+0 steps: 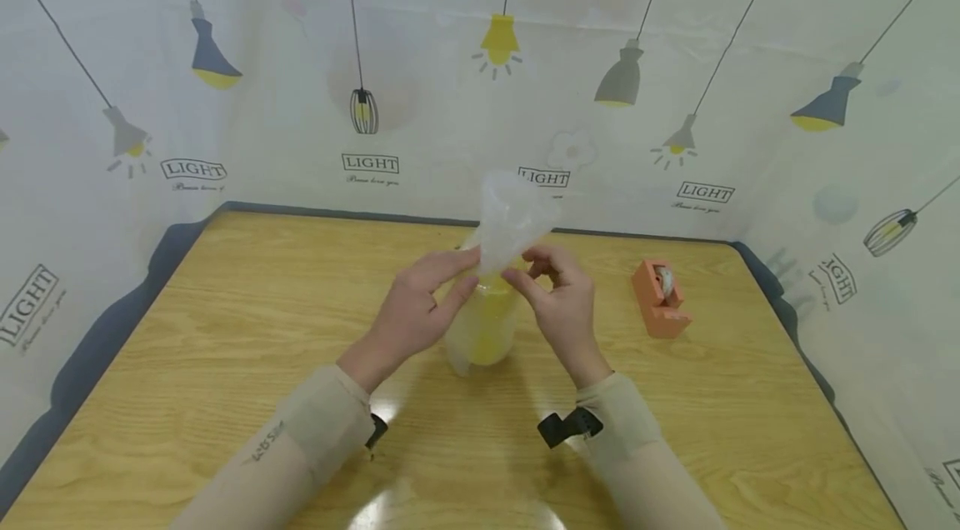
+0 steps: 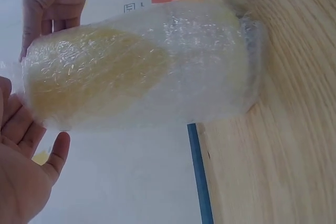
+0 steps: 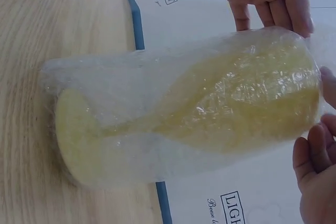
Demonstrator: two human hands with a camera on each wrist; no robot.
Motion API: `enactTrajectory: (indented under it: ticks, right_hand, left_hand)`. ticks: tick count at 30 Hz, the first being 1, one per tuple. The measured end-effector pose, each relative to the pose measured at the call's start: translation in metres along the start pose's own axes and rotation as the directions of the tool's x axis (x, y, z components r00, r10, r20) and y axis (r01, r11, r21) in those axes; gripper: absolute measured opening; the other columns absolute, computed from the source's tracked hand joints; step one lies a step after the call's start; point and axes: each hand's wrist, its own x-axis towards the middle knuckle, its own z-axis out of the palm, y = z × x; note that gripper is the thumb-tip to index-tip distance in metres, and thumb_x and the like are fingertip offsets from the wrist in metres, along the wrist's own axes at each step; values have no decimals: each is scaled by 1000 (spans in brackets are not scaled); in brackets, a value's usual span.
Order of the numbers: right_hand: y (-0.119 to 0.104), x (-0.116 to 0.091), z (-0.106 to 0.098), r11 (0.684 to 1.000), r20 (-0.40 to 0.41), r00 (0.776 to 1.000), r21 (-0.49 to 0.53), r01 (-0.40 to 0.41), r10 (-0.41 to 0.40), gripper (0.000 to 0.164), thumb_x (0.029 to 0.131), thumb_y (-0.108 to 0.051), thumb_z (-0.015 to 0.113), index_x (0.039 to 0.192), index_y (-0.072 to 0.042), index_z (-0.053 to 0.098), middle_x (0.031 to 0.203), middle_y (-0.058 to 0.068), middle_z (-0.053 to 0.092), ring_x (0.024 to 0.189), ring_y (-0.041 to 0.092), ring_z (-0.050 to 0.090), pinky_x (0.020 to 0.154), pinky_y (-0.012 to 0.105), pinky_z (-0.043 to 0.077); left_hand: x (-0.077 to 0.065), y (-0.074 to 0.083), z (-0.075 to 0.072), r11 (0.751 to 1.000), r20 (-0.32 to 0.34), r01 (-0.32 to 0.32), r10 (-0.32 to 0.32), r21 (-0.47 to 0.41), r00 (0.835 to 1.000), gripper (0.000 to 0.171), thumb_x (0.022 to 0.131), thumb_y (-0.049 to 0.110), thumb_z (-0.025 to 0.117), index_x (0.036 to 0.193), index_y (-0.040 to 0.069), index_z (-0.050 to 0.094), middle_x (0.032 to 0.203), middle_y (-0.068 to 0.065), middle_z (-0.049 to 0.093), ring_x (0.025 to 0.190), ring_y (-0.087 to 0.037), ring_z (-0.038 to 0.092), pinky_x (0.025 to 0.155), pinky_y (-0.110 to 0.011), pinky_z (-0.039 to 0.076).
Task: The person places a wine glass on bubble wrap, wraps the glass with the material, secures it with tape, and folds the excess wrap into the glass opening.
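A yellow stemmed glass [image 3: 236,114], wrapped in clear bubble wrap [image 2: 205,51], stands upright on the table in the head view. Loose wrap [image 1: 510,213] rises above its rim. My left hand [image 1: 420,301] holds the wrap at the left of the rim, index finger and thumb against it. On the other side, my right hand [image 1: 562,297] pinches the wrap's edge between thumb and index finger. Both wrist views show the bowl, with fingertips [image 3: 307,156] close to its rim. The glass's stem and foot [image 3: 79,135] show through the plastic.
An orange tape dispenser [image 1: 660,301] with a roll of tape sits to the right on the wooden table [image 1: 262,305]. Behind the table's far edge hangs a pale cloth [image 1: 427,38] printed with lamps.
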Motion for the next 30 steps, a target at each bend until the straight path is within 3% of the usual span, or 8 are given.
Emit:
enactTrajectory:
  ticks: [4, 7, 14, 18, 23, 27, 30]
  right_hand:
    - [0, 5, -4, 1000, 54, 998, -5, -29, 29, 55, 82, 7, 81, 133, 0, 63, 102, 15, 62, 75, 11, 55, 70, 16, 50]
    - [0, 10, -8, 999, 121, 992, -13, -39, 41, 62, 83, 5, 81, 141, -4, 60, 94, 11, 60, 70, 14, 52, 64, 18, 47]
    - [-4, 13, -12, 992, 189, 976, -79, -96, 109, 51, 86, -1, 81, 135, -4, 66, 73, 9, 56, 66, 14, 48, 56, 22, 37]
    - [-7, 13, -11, 990, 173, 977, -77, -116, 128, 36, 86, -3, 82, 120, 0, 71, 72, 10, 57, 65, 14, 48, 55, 22, 36]
    - [-7, 12, -10, 991, 161, 979, -63, -120, 128, 23, 86, -3, 82, 106, 2, 73, 74, 10, 59, 68, 14, 50, 55, 22, 37]
    - [-6, 12, -10, 993, 151, 983, -71, -97, 107, 21, 85, -1, 83, 104, 2, 73, 74, 9, 60, 68, 13, 50, 55, 22, 37]
    - [-5, 12, -9, 993, 143, 985, -84, -88, 100, 21, 84, -1, 83, 103, 2, 73, 74, 10, 62, 68, 12, 50, 55, 22, 38]
  left_hand:
    - [5, -1, -1, 998, -7, 51, -51, -31, 999, 26, 99, 8, 68, 124, 3, 73, 122, -12, 74, 109, -30, 71, 92, -44, 60]
    - [9, -1, 0, 994, -18, 89, -91, -65, 996, 23, 96, 8, 72, 118, 4, 76, 114, -11, 77, 103, -28, 72, 88, -44, 61]
    - [12, -2, 2, 968, -21, 200, -206, -153, 978, 20, 93, 9, 76, 113, 5, 79, 110, -8, 78, 102, -24, 71, 90, -41, 59]
    - [11, -2, 4, 964, -41, 198, -209, -180, 977, 19, 93, 9, 76, 111, 4, 79, 116, -10, 76, 109, -27, 69, 93, -42, 58]
    - [9, -3, 6, 957, -56, 203, -219, -207, 974, 17, 94, 10, 75, 109, 2, 79, 132, -17, 63, 124, -33, 59, 103, -48, 53]
    - [12, -3, 5, 958, -28, 207, -217, -196, 976, 19, 97, 13, 73, 111, 2, 78, 147, -16, 58, 142, -33, 48, 118, -50, 40]
    - [13, -2, 4, 952, 11, 225, -227, -209, 974, 19, 98, 14, 71, 113, 2, 76, 150, -12, 57, 147, -33, 43, 121, -50, 35]
